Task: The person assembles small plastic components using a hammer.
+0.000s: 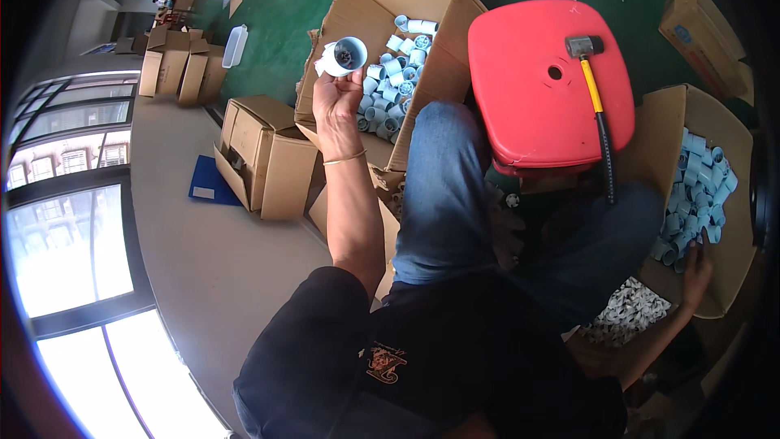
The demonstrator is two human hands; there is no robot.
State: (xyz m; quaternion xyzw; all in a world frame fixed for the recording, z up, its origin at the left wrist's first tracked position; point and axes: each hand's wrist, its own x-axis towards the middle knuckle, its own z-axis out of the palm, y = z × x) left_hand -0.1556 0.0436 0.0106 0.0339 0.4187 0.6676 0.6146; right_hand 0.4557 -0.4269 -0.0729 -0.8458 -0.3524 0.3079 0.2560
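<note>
Raised over the left carton, my left hand (337, 96) is closed around a light-blue plastic pipe fitting (350, 54). The fitting's round mouth shows, with something dark inside it. Below and to the right of that hand, many similar fittings (392, 85) lie loose in an open cardboard box (445, 49). On the far right, my right hand (695, 272) reaches into a second cardboard box (735, 280). Its fingertips are closed on a fitting (713, 234) at the near edge of a heap of light-blue fittings (695, 187).
A red plastic stool (520, 73) stands ahead of my knees, bearing a hammer (597, 97) with a yellow and black handle. Small black-and-white parts (630, 313) are heaped beside my right forearm. Cardboard boxes (264, 154) and a blue folder (213, 183) lie to the left.
</note>
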